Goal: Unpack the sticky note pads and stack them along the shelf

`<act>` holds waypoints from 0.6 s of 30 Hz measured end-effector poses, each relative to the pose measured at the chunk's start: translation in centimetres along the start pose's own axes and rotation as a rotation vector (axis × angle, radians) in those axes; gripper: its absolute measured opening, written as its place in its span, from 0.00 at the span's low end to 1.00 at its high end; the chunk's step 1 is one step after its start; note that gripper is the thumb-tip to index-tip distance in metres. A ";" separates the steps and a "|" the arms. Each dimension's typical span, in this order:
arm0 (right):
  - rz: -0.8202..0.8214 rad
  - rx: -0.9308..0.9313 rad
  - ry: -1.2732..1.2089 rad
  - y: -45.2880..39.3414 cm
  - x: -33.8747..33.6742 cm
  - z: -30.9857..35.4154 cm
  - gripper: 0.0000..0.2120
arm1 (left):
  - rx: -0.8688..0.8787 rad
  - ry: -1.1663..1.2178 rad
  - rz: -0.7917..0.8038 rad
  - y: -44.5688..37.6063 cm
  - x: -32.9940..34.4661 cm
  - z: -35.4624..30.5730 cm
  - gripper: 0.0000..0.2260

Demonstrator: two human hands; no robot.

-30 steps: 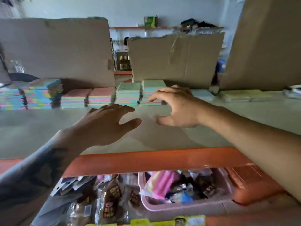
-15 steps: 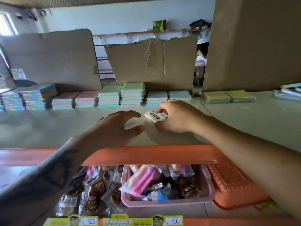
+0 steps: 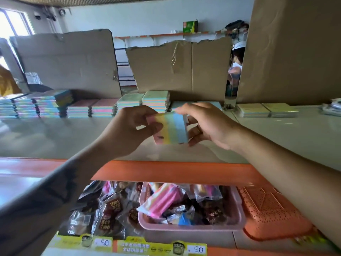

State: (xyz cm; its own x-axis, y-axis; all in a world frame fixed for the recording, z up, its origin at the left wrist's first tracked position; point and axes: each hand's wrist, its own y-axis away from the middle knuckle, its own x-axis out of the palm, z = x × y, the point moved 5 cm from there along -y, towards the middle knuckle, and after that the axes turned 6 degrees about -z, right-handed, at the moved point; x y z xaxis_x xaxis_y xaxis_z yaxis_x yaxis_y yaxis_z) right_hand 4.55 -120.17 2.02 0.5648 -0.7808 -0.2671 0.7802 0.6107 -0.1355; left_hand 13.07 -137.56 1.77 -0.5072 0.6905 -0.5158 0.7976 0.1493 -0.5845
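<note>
two hands, one striped pad held above the shelf

both hands pinch a single sticky note pad (image 3: 170, 129) in the air over the shelf (image 3: 55, 137), just in front of the stacks (image 3: 156, 102) lined along its back edge. the left hand (image 3: 129, 130) grips the pink end with thumb and fingers curled round it; the right hand (image 3: 208, 124) nips the blue end, fingers over the top and thumb below. the pad looks light and block-stiff, with a faint sheen that may be a slippery plastic wrap, though blur leaves that unsure. holding it by opposite edges seems the safest grip, since squeezing the faces could fan the sheets.
</note>
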 end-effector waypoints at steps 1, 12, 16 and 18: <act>-0.039 -0.058 0.043 -0.1 -0.1 0.1 0.12 | -0.024 0.082 0.002 0.0 -0.2 0.1 0.06; -0.028 -0.844 0.912 -0.5 7.7 3.3 0.40 | -0.278 0.423 -0.006 1.3 -6.4 3.9 0.15; 0.019 -0.733 0.734 -2.0 12.1 4.7 0.39 | -0.153 0.084 0.061 2.4 -11.1 6.0 0.30; 0.051 -0.668 0.693 -3.1 14.7 5.1 0.41 | -0.061 -0.238 0.192 3.0 -13.6 6.9 0.39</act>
State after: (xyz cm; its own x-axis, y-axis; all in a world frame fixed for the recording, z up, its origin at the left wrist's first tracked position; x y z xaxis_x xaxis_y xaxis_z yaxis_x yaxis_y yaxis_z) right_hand 11.78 -134.20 3.44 0.1426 -0.6309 -0.7626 0.3238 0.7578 -0.5664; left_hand 20.12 -151.40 2.78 -0.4019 0.5262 -0.7494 0.9006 0.0793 -0.4273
